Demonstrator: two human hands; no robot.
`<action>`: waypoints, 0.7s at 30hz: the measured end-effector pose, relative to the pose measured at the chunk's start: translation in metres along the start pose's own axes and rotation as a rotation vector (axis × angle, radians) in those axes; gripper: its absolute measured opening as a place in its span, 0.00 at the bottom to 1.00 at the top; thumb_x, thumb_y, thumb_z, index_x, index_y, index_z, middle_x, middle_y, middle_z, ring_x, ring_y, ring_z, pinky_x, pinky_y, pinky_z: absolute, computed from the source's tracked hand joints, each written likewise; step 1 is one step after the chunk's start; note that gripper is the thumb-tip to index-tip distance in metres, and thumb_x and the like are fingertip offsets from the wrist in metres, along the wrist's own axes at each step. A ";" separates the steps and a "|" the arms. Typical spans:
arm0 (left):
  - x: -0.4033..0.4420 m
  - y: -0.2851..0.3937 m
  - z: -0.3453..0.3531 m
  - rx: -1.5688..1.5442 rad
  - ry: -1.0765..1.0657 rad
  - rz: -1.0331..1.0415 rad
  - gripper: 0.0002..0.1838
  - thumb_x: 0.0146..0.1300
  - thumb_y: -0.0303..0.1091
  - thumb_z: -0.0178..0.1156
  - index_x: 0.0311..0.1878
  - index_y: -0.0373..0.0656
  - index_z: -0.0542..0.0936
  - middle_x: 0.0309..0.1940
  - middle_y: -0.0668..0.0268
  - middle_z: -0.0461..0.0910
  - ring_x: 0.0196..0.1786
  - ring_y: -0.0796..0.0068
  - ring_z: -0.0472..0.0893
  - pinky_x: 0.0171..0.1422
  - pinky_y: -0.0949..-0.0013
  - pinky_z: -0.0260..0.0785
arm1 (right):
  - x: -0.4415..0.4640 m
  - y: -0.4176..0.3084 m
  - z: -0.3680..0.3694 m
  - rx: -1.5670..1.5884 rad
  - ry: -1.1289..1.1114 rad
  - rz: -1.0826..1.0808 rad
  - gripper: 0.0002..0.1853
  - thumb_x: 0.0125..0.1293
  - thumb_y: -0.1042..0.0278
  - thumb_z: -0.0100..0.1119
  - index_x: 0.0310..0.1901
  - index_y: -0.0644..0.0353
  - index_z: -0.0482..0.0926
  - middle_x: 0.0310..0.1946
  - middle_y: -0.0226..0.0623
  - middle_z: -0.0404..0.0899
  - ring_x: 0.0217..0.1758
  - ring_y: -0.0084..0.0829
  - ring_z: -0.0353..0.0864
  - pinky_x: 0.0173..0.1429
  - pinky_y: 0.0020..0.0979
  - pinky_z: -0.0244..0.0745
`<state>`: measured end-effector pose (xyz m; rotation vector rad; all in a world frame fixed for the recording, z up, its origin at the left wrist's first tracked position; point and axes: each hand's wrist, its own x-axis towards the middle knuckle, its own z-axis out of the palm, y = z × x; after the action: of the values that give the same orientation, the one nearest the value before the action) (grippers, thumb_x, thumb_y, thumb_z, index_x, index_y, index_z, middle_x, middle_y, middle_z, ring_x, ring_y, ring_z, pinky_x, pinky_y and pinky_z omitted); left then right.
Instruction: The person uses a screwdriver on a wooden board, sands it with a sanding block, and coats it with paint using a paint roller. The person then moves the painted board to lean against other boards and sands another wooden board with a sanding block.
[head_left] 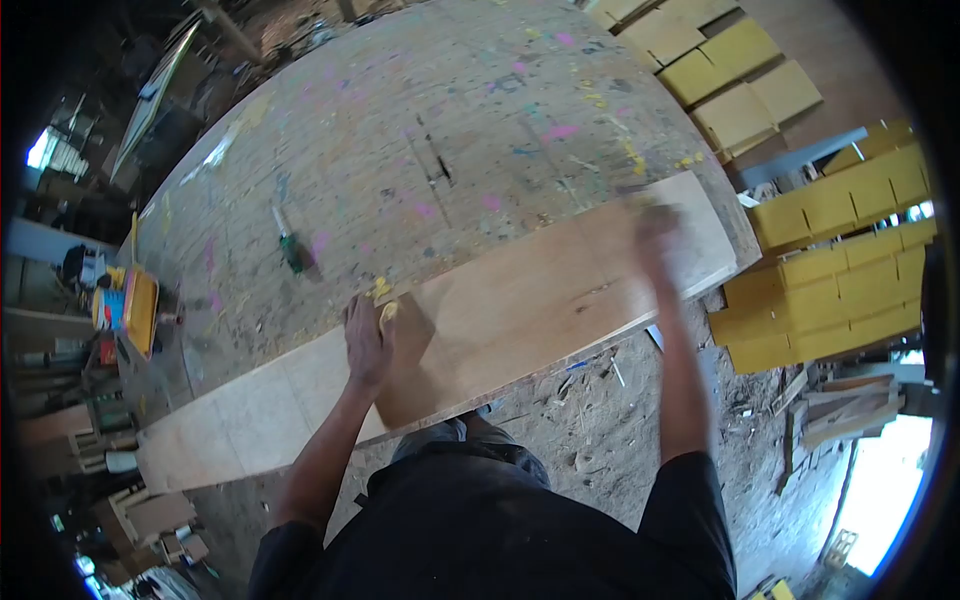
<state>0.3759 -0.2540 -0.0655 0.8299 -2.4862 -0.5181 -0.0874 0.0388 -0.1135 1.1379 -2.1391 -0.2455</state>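
Observation:
A long, pale wooden board [520,285] lies along the near edge of the worktable, slanting up to the right. My left hand [367,345] is on the board left of its middle, fingers curled by a small yellowish piece [388,314] that I cannot make out. Right beside that hand is a darker brown patch [408,365], either a flat piece or a shadow. Over the board's right end my right hand [657,235] is smeared by motion. Its fingers and anything under them are too blurred to tell.
Behind the board spreads the paint-stained worktable [380,150], with a green-handled tool [290,250] on it. An orange tray [141,312] stands at its left edge. Yellow panels [815,295] and pale wooden pieces [755,110] are to the right. Below is the littered floor [600,430].

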 end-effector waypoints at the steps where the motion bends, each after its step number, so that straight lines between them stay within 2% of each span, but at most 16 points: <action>1: -0.003 -0.007 0.005 0.017 0.052 0.039 0.22 0.75 0.35 0.60 0.61 0.25 0.75 0.57 0.36 0.77 0.63 0.30 0.73 0.72 0.40 0.63 | 0.011 0.035 0.004 0.183 -0.058 0.195 0.20 0.77 0.64 0.56 0.67 0.55 0.78 0.51 0.50 0.86 0.51 0.41 0.85 0.57 0.45 0.80; 2: -0.008 -0.013 0.009 0.036 0.103 0.080 0.22 0.76 0.36 0.59 0.62 0.25 0.75 0.59 0.36 0.77 0.65 0.31 0.73 0.74 0.41 0.62 | 0.023 0.070 0.007 0.354 -0.082 0.400 0.24 0.75 0.64 0.57 0.72 0.46 0.77 0.54 0.58 0.85 0.53 0.49 0.83 0.65 0.52 0.78; 3: -0.012 -0.019 0.013 0.048 0.105 0.070 0.22 0.76 0.36 0.59 0.62 0.25 0.75 0.59 0.36 0.77 0.65 0.31 0.73 0.74 0.41 0.62 | 0.031 0.066 -0.007 0.127 -0.146 0.439 0.25 0.74 0.64 0.59 0.71 0.35 0.77 0.54 0.58 0.84 0.50 0.54 0.82 0.63 0.55 0.78; 5: -0.014 -0.027 0.022 -0.022 0.196 0.005 0.22 0.78 0.38 0.58 0.63 0.27 0.75 0.61 0.38 0.78 0.68 0.33 0.72 0.75 0.41 0.62 | 0.044 -0.002 -0.061 0.272 -0.296 0.440 0.26 0.73 0.64 0.60 0.72 0.45 0.77 0.55 0.57 0.84 0.53 0.53 0.83 0.64 0.56 0.79; 6: -0.005 -0.016 0.008 -0.148 0.121 -0.045 0.24 0.79 0.40 0.57 0.65 0.28 0.75 0.62 0.39 0.77 0.68 0.35 0.73 0.76 0.43 0.62 | 0.011 -0.059 -0.027 0.062 0.179 0.098 0.24 0.74 0.66 0.59 0.70 0.55 0.77 0.53 0.52 0.85 0.52 0.48 0.84 0.60 0.52 0.83; 7: -0.002 -0.010 -0.001 -0.144 0.127 -0.055 0.24 0.79 0.40 0.57 0.65 0.28 0.75 0.62 0.39 0.77 0.68 0.35 0.73 0.76 0.43 0.62 | 0.001 -0.129 -0.068 0.026 0.141 0.010 0.24 0.75 0.66 0.59 0.70 0.57 0.76 0.55 0.51 0.85 0.53 0.47 0.85 0.60 0.50 0.84; 9: -0.001 -0.004 -0.013 -0.498 0.128 -0.198 0.24 0.80 0.40 0.56 0.67 0.29 0.74 0.62 0.41 0.77 0.68 0.36 0.73 0.76 0.46 0.63 | -0.015 -0.244 -0.177 0.382 0.089 -0.130 0.23 0.78 0.66 0.58 0.71 0.62 0.75 0.58 0.49 0.85 0.56 0.45 0.87 0.59 0.46 0.87; 11: -0.011 -0.020 -0.020 -0.497 0.171 -0.274 0.23 0.79 0.39 0.57 0.67 0.30 0.75 0.62 0.42 0.78 0.68 0.37 0.74 0.76 0.47 0.63 | -0.032 -0.281 -0.218 0.543 0.103 -0.255 0.23 0.80 0.66 0.57 0.71 0.67 0.73 0.61 0.48 0.85 0.58 0.43 0.89 0.58 0.43 0.89; 12: -0.019 -0.039 -0.028 -0.498 0.190 -0.313 0.22 0.79 0.38 0.57 0.67 0.30 0.75 0.61 0.43 0.78 0.67 0.38 0.74 0.75 0.47 0.64 | -0.038 -0.284 -0.204 0.373 0.168 -0.282 0.24 0.79 0.65 0.59 0.72 0.66 0.73 0.62 0.47 0.85 0.60 0.41 0.89 0.59 0.42 0.89; 13: -0.028 -0.057 -0.034 -0.500 0.209 -0.353 0.22 0.79 0.37 0.57 0.67 0.31 0.75 0.61 0.43 0.78 0.67 0.39 0.74 0.75 0.48 0.64 | -0.034 -0.255 -0.178 0.374 0.152 -0.253 0.23 0.78 0.67 0.59 0.70 0.64 0.74 0.58 0.46 0.85 0.54 0.40 0.87 0.54 0.42 0.86; 15: -0.062 -0.113 -0.066 -0.120 0.285 -0.182 0.21 0.77 0.35 0.60 0.66 0.32 0.76 0.60 0.46 0.79 0.66 0.42 0.75 0.73 0.48 0.65 | -0.018 -0.154 -0.096 0.436 0.084 -0.075 0.22 0.74 0.70 0.60 0.68 0.61 0.77 0.50 0.44 0.86 0.44 0.39 0.85 0.43 0.43 0.81; 16: -0.073 -0.120 -0.094 -0.038 0.254 -0.166 0.22 0.75 0.34 0.62 0.67 0.33 0.76 0.61 0.46 0.79 0.67 0.42 0.75 0.74 0.48 0.64 | -0.015 -0.092 -0.048 0.609 0.083 0.087 0.21 0.73 0.72 0.61 0.66 0.60 0.79 0.46 0.43 0.87 0.39 0.38 0.83 0.37 0.43 0.78; 17: -0.080 -0.127 -0.123 0.043 0.232 -0.143 0.23 0.73 0.33 0.63 0.67 0.33 0.76 0.62 0.46 0.79 0.69 0.43 0.74 0.75 0.48 0.63 | -0.008 -0.021 -0.020 0.299 -0.014 0.151 0.24 0.73 0.70 0.59 0.70 0.53 0.78 0.42 0.46 0.85 0.37 0.42 0.81 0.37 0.48 0.75; 18: -0.097 -0.152 -0.139 0.164 0.235 -0.182 0.25 0.72 0.34 0.64 0.68 0.33 0.76 0.63 0.46 0.79 0.69 0.43 0.74 0.76 0.48 0.63 | 0.002 0.032 -0.026 0.422 -0.286 0.367 0.24 0.76 0.65 0.56 0.72 0.45 0.77 0.46 0.51 0.85 0.45 0.48 0.81 0.44 0.51 0.77; 19: -0.117 -0.174 -0.153 0.284 0.235 -0.222 0.26 0.71 0.35 0.65 0.68 0.34 0.76 0.63 0.46 0.79 0.70 0.43 0.74 0.77 0.48 0.62 | 0.021 0.031 -0.061 0.221 -0.382 0.570 0.24 0.79 0.60 0.53 0.74 0.39 0.76 0.57 0.50 0.84 0.47 0.49 0.81 0.54 0.51 0.78; 21: -0.147 -0.200 -0.173 0.362 0.232 -0.228 0.26 0.71 0.36 0.64 0.68 0.34 0.76 0.63 0.46 0.79 0.71 0.43 0.74 0.77 0.48 0.61 | -0.029 0.032 0.076 -0.214 0.140 0.095 0.27 0.81 0.56 0.52 0.78 0.47 0.71 0.61 0.51 0.83 0.51 0.51 0.81 0.65 0.53 0.75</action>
<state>0.6649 -0.3446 -0.0650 1.2460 -2.3128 -0.0344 -0.1472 0.0697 -0.1693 0.9021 -1.9837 -0.3329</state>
